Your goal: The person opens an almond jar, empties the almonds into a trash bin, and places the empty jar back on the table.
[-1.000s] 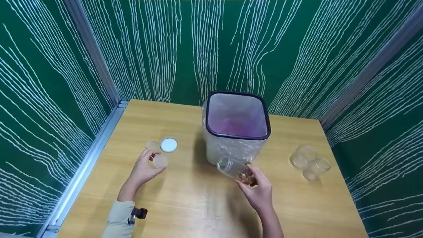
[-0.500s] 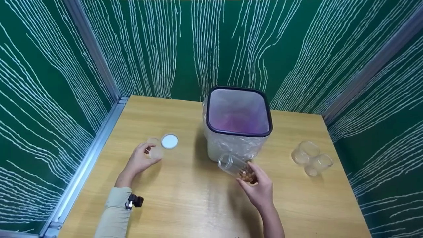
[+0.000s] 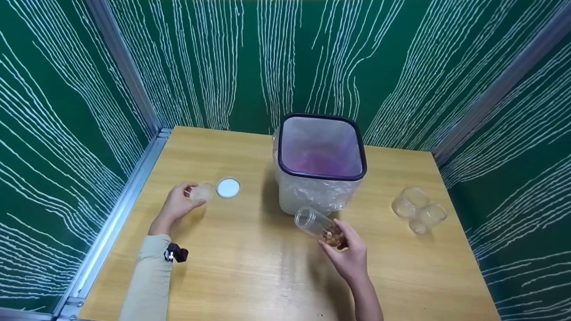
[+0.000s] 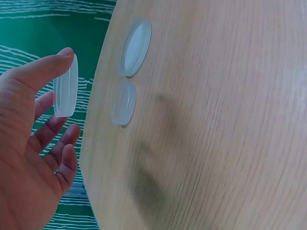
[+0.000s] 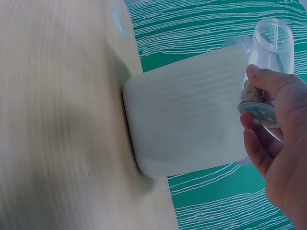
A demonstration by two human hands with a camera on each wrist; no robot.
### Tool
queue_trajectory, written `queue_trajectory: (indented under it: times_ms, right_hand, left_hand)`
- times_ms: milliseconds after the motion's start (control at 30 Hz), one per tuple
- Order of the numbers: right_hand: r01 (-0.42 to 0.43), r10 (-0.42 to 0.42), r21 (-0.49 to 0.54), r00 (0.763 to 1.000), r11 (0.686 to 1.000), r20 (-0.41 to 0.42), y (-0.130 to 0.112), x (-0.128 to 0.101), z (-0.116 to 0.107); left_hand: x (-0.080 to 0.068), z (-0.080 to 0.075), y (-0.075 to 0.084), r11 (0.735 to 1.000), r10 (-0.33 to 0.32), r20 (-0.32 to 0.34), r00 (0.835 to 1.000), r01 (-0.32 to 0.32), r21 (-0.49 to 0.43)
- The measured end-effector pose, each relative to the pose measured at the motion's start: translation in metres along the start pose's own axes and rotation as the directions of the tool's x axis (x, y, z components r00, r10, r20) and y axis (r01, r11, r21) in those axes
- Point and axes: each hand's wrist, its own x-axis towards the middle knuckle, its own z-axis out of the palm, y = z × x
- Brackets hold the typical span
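From the head view, your left hand (image 3: 177, 203) sits near the table's left edge with its fingers curled round a small clear lid (image 3: 201, 192), just beside a white lid (image 3: 228, 187) lying flat on the wooden table (image 3: 250, 272). Your right hand (image 3: 349, 254) grips the base of a clear jar (image 3: 319, 227), tilted with its mouth pointing up and left, nuts gathered at the bottom. The jar is just in front of the square bin (image 3: 319, 165); whether they touch is hard to tell. Two empty jars (image 3: 418, 209) stand together well off to the right.

From the left wrist view, your thumb and fingertips pinch the clear lid (image 4: 66, 86) by its rim, held clear of the table; the other fingers (image 4: 56, 146) are loosely spread. Two more lids (image 4: 128, 72) lie on the table.

From the right wrist view, your fingers (image 5: 268, 88) wrap the jar's (image 5: 271, 48) lower end, hiding most of the nuts. The bin's (image 5: 187, 112) pale side fills the middle, its top cut off.
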Motion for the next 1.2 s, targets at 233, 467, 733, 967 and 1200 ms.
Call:
queue_trajectory:
  times_ms: [233,467,733,967,1200]
  right_hand:
    - [-0.037,0.037,0.004,0.999,0.999,0.010,-0.001,-0.007,0.000]
    - [-0.042,0.042,0.006,0.999,0.999,-0.002,0.001,-0.006,-0.002]
    - [-0.066,0.066,0.021,0.998,0.998,0.003,0.002,-0.005,-0.004]
    - [-0.091,0.091,0.005,0.996,0.996,0.000,0.003,-0.009,-0.006]
    - [-0.124,0.124,0.005,0.992,0.992,0.004,0.005,-0.014,-0.006]
  left_hand:
    - [-0.001,0.000,-0.007,1.000,-0.028,-0.006,1.000,0.028,0.012]
    - [-0.002,0.018,-0.012,0.999,0.000,0.025,1.000,-0.001,0.053]
    - [-0.001,0.037,-0.019,0.996,0.008,0.052,0.999,-0.013,0.093]
    - [-0.001,0.046,-0.023,0.997,-0.014,0.047,0.999,0.010,0.080]
    - [-0.001,0.053,-0.027,0.997,0.019,0.026,0.999,-0.021,0.077]
